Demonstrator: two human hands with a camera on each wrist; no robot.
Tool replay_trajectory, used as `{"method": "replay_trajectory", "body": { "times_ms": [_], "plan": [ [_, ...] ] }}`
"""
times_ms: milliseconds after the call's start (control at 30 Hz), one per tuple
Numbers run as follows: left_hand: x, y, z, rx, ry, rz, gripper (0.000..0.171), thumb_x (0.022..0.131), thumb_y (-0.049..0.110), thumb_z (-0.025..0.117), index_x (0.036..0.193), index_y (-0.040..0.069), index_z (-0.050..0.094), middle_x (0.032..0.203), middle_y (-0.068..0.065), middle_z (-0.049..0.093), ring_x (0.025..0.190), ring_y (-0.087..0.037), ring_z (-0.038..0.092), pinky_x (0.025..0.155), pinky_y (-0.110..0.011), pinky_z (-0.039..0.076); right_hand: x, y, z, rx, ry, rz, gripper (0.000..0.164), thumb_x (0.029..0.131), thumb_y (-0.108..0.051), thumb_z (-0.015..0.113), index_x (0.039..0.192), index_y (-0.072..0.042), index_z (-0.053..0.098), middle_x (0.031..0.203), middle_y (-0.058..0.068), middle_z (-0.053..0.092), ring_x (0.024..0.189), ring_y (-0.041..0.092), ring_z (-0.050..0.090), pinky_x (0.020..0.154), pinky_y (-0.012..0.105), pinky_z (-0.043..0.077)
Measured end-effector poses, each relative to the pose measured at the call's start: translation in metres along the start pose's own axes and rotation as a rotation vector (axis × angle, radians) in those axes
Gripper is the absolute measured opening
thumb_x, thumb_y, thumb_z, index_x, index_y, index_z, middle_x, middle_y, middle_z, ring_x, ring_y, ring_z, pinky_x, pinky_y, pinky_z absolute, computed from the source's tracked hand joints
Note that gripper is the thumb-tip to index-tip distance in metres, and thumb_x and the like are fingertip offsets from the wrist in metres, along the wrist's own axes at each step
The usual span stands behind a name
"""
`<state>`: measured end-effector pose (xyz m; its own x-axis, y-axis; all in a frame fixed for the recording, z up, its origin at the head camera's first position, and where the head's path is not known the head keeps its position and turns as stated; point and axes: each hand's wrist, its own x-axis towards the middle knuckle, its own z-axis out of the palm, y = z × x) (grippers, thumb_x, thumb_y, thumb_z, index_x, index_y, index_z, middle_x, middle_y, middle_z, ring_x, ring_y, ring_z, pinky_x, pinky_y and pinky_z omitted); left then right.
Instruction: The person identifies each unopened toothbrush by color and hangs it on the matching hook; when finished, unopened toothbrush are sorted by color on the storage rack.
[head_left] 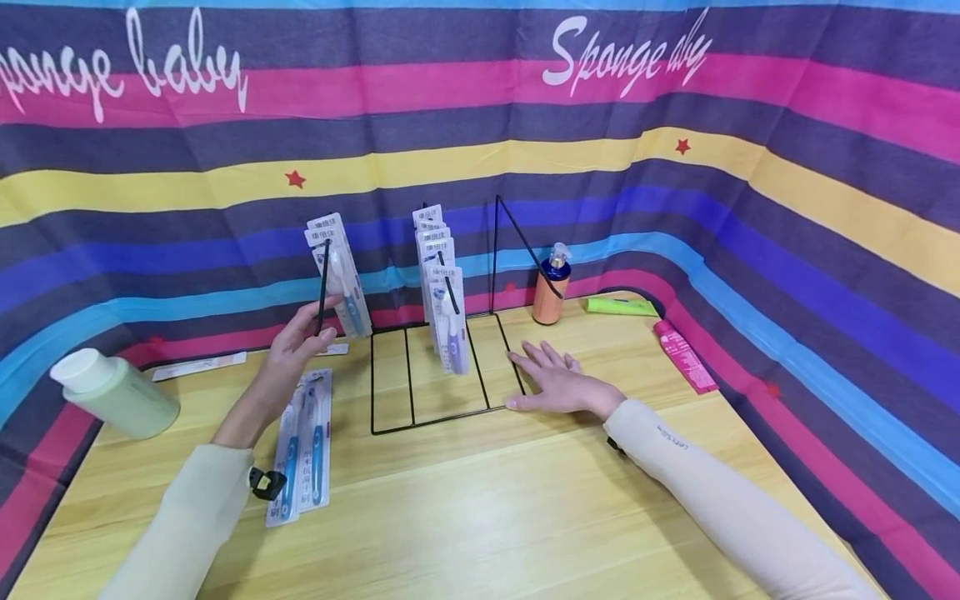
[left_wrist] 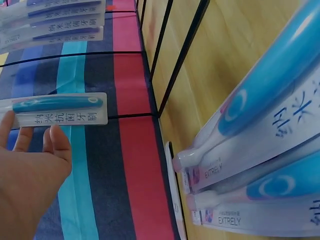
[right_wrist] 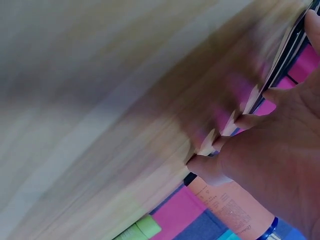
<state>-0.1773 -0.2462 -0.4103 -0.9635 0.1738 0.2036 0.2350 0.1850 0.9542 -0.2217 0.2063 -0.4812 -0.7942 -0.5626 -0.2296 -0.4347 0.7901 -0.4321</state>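
Blue toothbrush packs (head_left: 347,287) hang on the left hook of a black wire rack (head_left: 429,423). My left hand (head_left: 296,340) is beside them, its fingertips against the edge of the front toothbrush pack (left_wrist: 60,110) in the left wrist view; the fingers do not close round it. My right hand (head_left: 558,382) rests on the table with fingers spread, touching the right side of the rack's base. Several purple toothbrush packs (head_left: 450,329) hang from the middle hook. The right hook (head_left: 528,246) carries nothing. Two blue toothbrush packs (head_left: 303,450) lie on the table below my left forearm.
A pale green bottle (head_left: 123,396) stands at the left. Behind my right hand is an orange pump bottle (head_left: 549,296), with a green tube (head_left: 620,307) and a pink tube (head_left: 686,358) to its right. A striped curtain (head_left: 450,83) encloses the wooden table (head_left: 450,517).
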Motion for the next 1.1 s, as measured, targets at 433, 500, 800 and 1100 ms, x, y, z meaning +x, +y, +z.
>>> {"method": "replay_trajectory", "body": {
  "times_ms": [433,500,800,1100],
  "plan": [
    [-0.017,-0.001,-0.005,0.066,-0.007,0.002,0.055,0.118,0.027,0.049,0.171,0.017,0.038,0.174,-0.005,0.032,0.149,-0.026,0.033,0.107,-0.031,0.041,0.001,-0.003,0.000,-0.011,-0.001,0.002,0.100,0.102,-0.073,0.060,0.178,-0.024,0.017,0.183,0.012,0.001,0.166,0.041,-0.008,0.125,0.075,-0.001],
    [-0.029,-0.003,-0.007,0.056,-0.008,0.028,0.053,0.119,0.024,0.048,0.170,0.015,0.039,0.171,-0.006,0.037,0.146,-0.021,0.039,0.105,-0.023,0.043,0.001,-0.003,0.000,-0.012,0.000,0.000,0.100,0.102,-0.073,0.060,0.177,-0.024,0.017,0.183,0.012,0.001,0.166,0.042,-0.008,0.124,0.075,-0.001],
    [-0.089,-0.007,-0.017,0.006,0.078,-0.004,0.045,0.118,0.014,0.050,0.163,0.013,0.051,0.152,0.010,0.057,0.134,-0.006,0.056,0.101,-0.019,0.053,-0.001,-0.005,-0.002,-0.005,0.004,-0.003,0.100,0.101,-0.073,0.060,0.177,-0.023,0.018,0.183,0.013,0.002,0.165,0.043,-0.008,0.124,0.076,-0.001],
    [-0.136,-0.023,-0.033,0.095,0.171,-0.356,0.067,0.114,0.026,0.063,0.171,0.008,0.031,0.158,-0.018,0.048,0.113,0.006,0.061,0.092,-0.022,0.058,-0.001,-0.004,-0.002,-0.015,-0.004,-0.003,0.101,0.101,-0.074,0.060,0.177,-0.022,0.018,0.182,0.014,0.002,0.165,0.043,-0.007,0.124,0.077,0.000]
  ]
}}
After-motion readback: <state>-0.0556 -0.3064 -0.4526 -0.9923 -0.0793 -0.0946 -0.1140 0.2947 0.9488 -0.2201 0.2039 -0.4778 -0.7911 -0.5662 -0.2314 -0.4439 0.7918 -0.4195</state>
